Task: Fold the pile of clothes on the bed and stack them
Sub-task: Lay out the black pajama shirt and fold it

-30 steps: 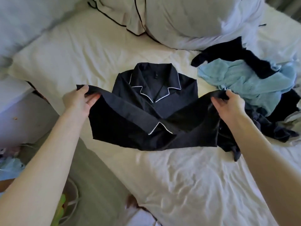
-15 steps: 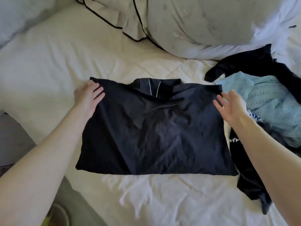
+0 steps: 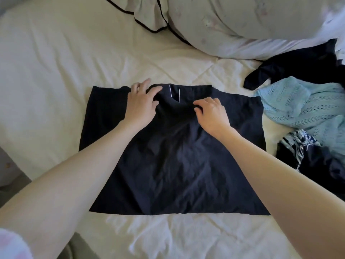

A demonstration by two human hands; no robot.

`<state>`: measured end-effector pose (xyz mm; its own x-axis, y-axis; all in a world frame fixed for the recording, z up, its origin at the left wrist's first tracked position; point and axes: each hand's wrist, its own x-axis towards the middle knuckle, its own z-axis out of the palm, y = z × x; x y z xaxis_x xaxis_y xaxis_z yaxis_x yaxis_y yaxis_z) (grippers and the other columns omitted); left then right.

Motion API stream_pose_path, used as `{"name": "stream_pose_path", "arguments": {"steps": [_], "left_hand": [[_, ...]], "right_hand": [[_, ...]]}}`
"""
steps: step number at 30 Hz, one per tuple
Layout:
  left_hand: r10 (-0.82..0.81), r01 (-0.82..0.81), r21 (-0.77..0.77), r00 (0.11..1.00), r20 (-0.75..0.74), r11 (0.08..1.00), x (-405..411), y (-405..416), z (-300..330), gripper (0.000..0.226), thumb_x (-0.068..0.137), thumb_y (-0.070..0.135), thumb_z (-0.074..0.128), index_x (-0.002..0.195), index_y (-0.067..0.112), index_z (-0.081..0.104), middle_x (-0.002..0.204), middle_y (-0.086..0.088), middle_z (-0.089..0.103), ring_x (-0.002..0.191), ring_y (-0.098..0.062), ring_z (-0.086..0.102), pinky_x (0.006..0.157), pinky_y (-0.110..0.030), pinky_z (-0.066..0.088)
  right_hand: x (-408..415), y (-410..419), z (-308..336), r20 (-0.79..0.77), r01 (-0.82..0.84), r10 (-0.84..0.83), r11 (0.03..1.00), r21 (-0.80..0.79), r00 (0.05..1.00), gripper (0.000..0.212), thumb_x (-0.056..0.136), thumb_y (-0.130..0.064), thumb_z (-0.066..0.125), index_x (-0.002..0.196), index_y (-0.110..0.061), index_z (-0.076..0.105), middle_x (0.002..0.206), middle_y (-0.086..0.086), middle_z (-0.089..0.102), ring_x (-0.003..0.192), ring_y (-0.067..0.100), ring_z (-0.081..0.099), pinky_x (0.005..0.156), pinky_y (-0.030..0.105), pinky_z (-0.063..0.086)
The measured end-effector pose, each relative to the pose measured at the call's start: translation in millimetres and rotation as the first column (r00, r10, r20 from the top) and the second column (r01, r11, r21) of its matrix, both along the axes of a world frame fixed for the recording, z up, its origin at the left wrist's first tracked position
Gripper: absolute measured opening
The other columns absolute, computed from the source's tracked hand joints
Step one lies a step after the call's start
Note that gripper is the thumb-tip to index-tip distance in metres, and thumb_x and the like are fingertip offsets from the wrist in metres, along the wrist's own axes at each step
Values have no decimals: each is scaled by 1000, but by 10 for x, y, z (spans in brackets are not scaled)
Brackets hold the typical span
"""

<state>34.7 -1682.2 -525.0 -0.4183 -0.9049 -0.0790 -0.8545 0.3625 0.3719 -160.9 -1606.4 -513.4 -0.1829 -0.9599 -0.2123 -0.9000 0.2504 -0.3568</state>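
Head view: dark navy shirt (image 3: 173, 161) folded flat at mid-bed (image 3: 56, 75), long axis side to side, collar with white piping toward the pillows (image 3: 233, 25) at the head end. Left hand (image 3: 140, 106) flat, fingers spread on upper edge beside collar. Right hand (image 3: 211, 114) on the fabric, fingertips curled, pinching a fold below collar. Unfolded pile (image 3: 306, 113) at right edge: light blue knit, dark garments. Cream, wrinkled cover.

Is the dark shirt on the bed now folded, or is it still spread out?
Folded: the dark shirt lies as a flat rectangle, its hem doubled up over the front, and only the white-piped collar shows at its far edge.
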Motion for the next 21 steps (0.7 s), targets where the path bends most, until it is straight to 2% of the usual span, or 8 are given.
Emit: {"name": "stream_pose_path", "arguments": {"steps": [3,5,7,9,11,14,18,21], "left_hand": [[101,-100,37,994,-42,994,-70,-116,-76,24,90,24,59,109,13,65,139,-6,43,128,-31,30,99,-40,26],[174,-178,-26,978,-118,984,-69,-215,-49,22,89,27,59,103,12,66,127,-4,51,122,-27,37,94,-35,27],[237,-254,-77,955,-178,964,-58,-312,8,19,91,27,57,101,13,65,119,-4,53,117,-25,41,90,-31,27],[237,-257,-93,954,-184,962,-68,-312,48,22,92,23,55,111,14,61,123,-5,51,119,-24,42,93,-32,28],[191,-209,-98,967,-167,973,-65,-129,73,34,94,20,50,127,13,52,134,-7,46,126,-26,38,100,-39,29],[82,-99,-158,990,-115,982,55,469,48,41,97,19,43,137,10,43,145,-12,37,137,-29,31,108,-46,26],[-65,66,-61,998,14,996,175,1411,-131,47,97,27,34,142,16,35,152,-10,30,142,-29,21,113,-51,17],[-186,186,12,968,166,982,292,1670,-315,49,95,31,31,143,20,37,151,-10,31,140,-33,26,111,-55,20]], "right_hand": [[3,-113,-78,-117,-60,74,992,115,990,54,95,-23,49,145,-19,30,144,5,37,126,29,35,98,42,32],[-21,-157,-93,-153,-40,53,995,87,987,65,92,-21,53,148,-18,20,150,4,28,128,30,33,98,43,33],[-34,-179,-84,-95,32,-30,999,13,995,65,93,-21,52,149,-16,18,154,6,21,132,30,31,101,44,32],[-4,-149,-73,-32,93,-94,995,-28,995,61,96,-26,47,149,-15,18,156,7,16,138,28,25,107,43,27],[97,-14,-76,-4,122,-122,990,-71,992,57,98,-29,42,148,-14,20,157,7,15,143,25,18,113,41,18],[370,425,-112,32,95,-91,981,-168,995,51,99,-29,40,145,-12,30,155,9,23,144,25,18,116,45,10],[710,1169,-296,-5,-56,56,991,-120,998,49,95,-31,34,138,-10,44,147,12,37,139,29,30,112,53,18],[615,1503,-458,-84,-130,129,991,-6,988,49,94,-32,34,137,-12,47,145,13,41,135,30,37,108,56,27]]}}
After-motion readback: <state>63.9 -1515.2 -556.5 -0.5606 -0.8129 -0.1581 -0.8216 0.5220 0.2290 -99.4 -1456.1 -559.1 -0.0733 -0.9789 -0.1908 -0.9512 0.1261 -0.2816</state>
